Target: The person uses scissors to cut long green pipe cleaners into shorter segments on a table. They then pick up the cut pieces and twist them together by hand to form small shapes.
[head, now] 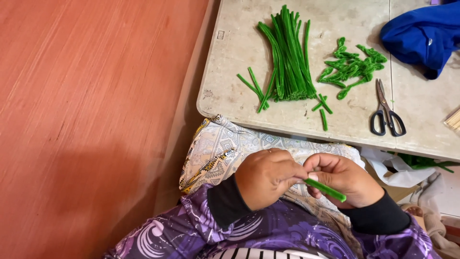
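Above the lap, green pipe cleaner (326, 189) (seemingly folded) between left hand (266, 177) and right hand (345, 180).

A single view comes from the person's head, looking steeply down and slightly forward. The lap and both hands sit close under the lens in the lower middle of the frame. The tabletop (239, 96) fills the upper right, a little farther off, its near edge running slantwise. Reddish floor (86, 120) takes the whole left side.
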